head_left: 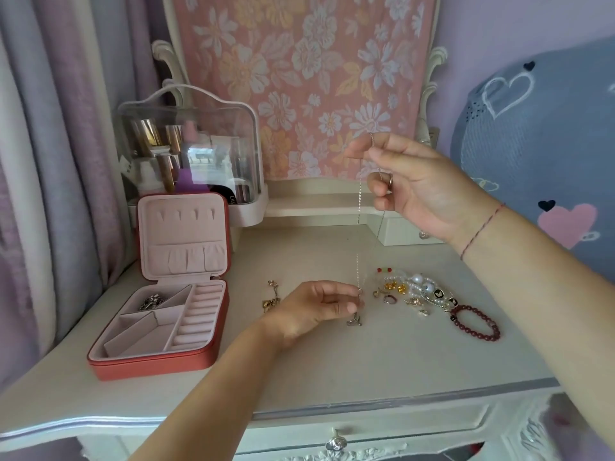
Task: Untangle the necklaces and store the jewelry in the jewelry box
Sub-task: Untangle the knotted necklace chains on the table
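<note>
Bedroom corner, with a cream-white carved table (pixel 299 371) across the foreground. Nearest on it, the left hand (pixel 316 307), low over the tabletop, thumb and forefinger pinched on the lower end of a thin silver chain necklace (pixel 360 197), other fingers loosely curled. Just under the fingertips, a small silver charm (pixel 354 321) lying on the table; cannot tell whether joined to the chain. Left of that wrist, a short gold chain (pixel 271 299). To the right, a heap of pearl beads, gold charms and rings (pixel 412 291), and beside it a dark red bead bracelet (pixel 476 322), none yet stored. Off to the left, an open coral-red jewelry box (pixel 153 367) with pink lining, holding one silver piece (pixel 150 301) in a back compartment. Higher and farther, the right hand (pixel 416 188), raised, fingers curled, pinching the upper part of the same necklace, fine strands hanging between the two hands. Behind, a clear plastic cosmetics case (pixel 186 144) and a pink floral cloth (pixel 299 78).

Risks from here, as a judgement: pulling the hands apart too hard, tightening any hidden knot or snapping a link; loosening either pinch, dropping the necklace onto the heap and tangling it afresh; lowering it into the box in a bunch.
</note>
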`<move>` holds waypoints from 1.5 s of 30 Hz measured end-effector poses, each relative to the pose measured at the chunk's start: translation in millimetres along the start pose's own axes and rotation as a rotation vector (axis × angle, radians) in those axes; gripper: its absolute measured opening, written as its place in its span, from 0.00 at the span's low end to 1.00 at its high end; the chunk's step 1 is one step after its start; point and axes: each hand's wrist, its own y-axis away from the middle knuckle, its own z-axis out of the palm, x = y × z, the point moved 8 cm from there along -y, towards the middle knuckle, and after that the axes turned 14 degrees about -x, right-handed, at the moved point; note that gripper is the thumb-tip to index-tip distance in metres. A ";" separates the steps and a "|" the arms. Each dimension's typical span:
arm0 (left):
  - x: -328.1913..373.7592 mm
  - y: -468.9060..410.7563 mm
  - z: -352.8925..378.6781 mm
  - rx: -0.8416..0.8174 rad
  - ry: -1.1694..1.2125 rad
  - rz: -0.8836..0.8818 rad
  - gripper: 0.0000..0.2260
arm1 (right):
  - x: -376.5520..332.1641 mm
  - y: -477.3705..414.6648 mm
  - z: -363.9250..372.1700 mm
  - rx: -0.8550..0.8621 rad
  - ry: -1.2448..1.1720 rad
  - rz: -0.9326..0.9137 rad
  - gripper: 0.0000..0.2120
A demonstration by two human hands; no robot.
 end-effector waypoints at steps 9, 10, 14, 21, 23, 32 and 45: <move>4.4 -0.3 2.5 0.034 -0.064 0.064 0.04 | 1.4 3.4 -1.2 0.015 -0.007 0.016 0.08; 5.2 0.5 -0.6 0.058 -0.066 0.069 0.03 | 1.5 5.0 -4.2 0.019 -0.019 0.013 0.08; 7.7 4.0 -15.8 0.189 -0.051 0.097 0.05 | -1.4 14.8 -20.0 0.046 -0.071 -0.005 0.11; 15.6 14.3 -37.2 0.366 0.028 0.154 0.09 | 0.3 36.7 -38.9 0.090 -0.079 0.005 0.11; 16.8 15.2 -40.4 0.368 0.197 0.212 0.10 | 4.5 44.4 -43.7 0.101 -0.095 0.021 0.12; 18.9 22.3 -49.6 0.315 0.665 0.302 0.09 | 31.6 77.8 -57.0 0.105 -0.153 0.111 0.13; 16.8 23.2 -46.0 0.299 0.620 0.247 0.09 | 52.5 101.4 -65.1 0.082 -0.241 0.098 0.23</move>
